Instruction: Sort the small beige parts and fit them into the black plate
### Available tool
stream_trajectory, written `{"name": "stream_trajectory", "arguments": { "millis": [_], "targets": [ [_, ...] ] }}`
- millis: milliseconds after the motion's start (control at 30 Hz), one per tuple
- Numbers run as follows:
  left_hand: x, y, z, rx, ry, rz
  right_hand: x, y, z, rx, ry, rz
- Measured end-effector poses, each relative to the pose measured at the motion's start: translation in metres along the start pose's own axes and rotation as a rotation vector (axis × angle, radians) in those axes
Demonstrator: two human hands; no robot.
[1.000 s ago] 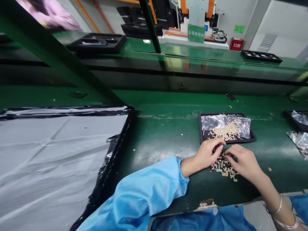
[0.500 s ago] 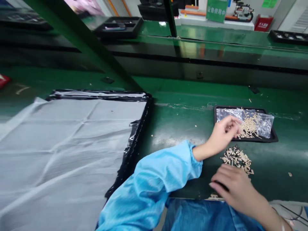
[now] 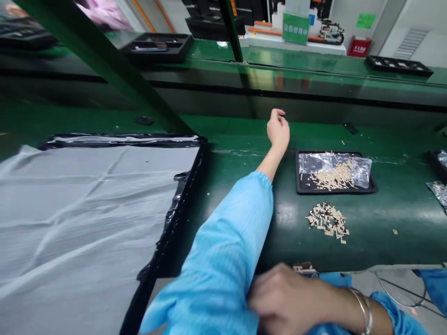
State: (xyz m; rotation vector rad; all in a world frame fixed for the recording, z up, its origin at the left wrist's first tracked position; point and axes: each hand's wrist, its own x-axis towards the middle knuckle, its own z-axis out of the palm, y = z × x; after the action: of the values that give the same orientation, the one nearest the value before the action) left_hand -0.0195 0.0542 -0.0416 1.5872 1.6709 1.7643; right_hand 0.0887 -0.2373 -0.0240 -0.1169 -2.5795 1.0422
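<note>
My left hand is stretched far forward over the green table, near the dark back panel, its fingers curled together; what they hold, if anything, is too small to name. Low in the view, my right hand is blurred beside the blue left sleeve, its fingers partly hidden. To the right, a black tray holds a clear plastic bag and a heap of thin beige strips. Below the tray lies a loose pile of small beige and black pieces on the table.
A large black-edged tray covered with a white sheet fills the left. A slanted green post crosses above it. Black trays stand on the back shelf. Another tray and plastic bags are at the right edge.
My left hand has moved from the beige strips in the tray to the back of the table. My right hand has moved down and left, away from the loose pile. The view has shifted right.
</note>
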Motion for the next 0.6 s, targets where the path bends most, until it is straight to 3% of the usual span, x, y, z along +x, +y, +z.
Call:
{"name": "stream_trajectory", "arguments": {
  "millis": [100,167,233,333,433,500,600],
  "targets": [
    [-0.030,0.024,-0.007,0.024,-0.116,0.195,0.000,-0.017,-0.007,0.046,-0.110,-0.119],
    [-0.060,0.048,-0.012,-0.055,-0.300,0.327,-0.002,-0.023,-0.015,0.004,-0.087,-0.042],
    [-0.092,0.070,-0.020,-0.167,-0.463,0.361,-0.013,-0.023,-0.028,-0.025,-0.016,0.105],
    [-0.130,0.089,-0.038,-0.315,-0.654,0.297,-0.048,-0.015,-0.051,-0.062,0.157,0.409],
    [-0.148,0.089,-0.052,-0.357,-0.766,0.244,-0.086,0.000,-0.070,-0.392,0.444,0.680],
    [-0.152,0.084,-0.054,-0.329,-0.801,0.214,-0.103,0.009,-0.078,-0.594,0.448,0.698],
    [-0.152,0.079,-0.051,-0.310,-0.847,0.109,-0.107,0.020,-0.086,-0.686,0.261,0.636]
  ]
}}
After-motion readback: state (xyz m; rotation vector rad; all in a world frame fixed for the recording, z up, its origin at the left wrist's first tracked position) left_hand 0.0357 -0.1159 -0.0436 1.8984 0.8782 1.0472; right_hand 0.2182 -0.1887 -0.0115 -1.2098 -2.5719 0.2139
